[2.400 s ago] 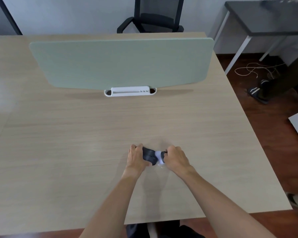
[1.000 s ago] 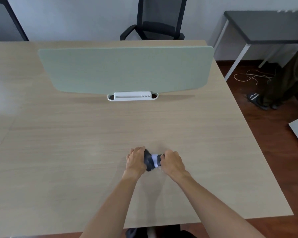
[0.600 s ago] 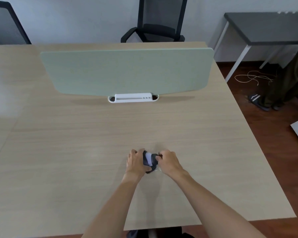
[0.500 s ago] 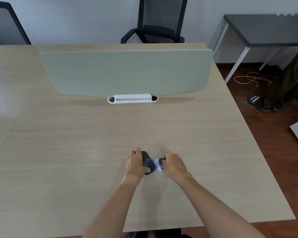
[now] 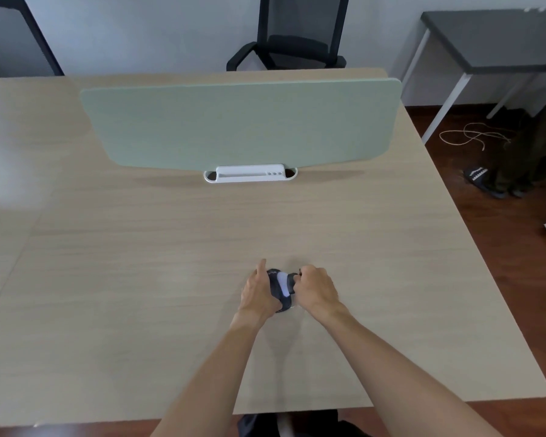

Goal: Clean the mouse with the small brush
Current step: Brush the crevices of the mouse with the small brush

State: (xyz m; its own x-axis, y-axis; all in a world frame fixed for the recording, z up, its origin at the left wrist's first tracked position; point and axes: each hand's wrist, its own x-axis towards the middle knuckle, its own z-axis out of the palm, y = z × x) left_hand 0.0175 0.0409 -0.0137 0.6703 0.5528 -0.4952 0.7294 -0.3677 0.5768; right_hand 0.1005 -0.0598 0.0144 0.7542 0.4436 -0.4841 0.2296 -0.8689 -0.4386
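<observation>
A dark mouse (image 5: 275, 287) lies on the wooden table (image 5: 139, 279) near its front middle. My left hand (image 5: 257, 293) grips the mouse from its left side, thumb raised. My right hand (image 5: 316, 290) is closed on the small brush (image 5: 285, 283), whose white bristle head rests on top of the mouse. The brush's dark handle is mostly hidden inside my fist. The two hands almost touch over the mouse.
A pale green divider panel (image 5: 243, 124) stands across the table's far half on a white base (image 5: 249, 174). Black office chairs (image 5: 297, 36) stand behind the table. A grey side table (image 5: 492, 39), cables and sandals are on the floor at the right.
The brush head has swept from beside the mouse's right edge back onto its top. My right hand moved left toward my left hand. The mouse stayed in place.
</observation>
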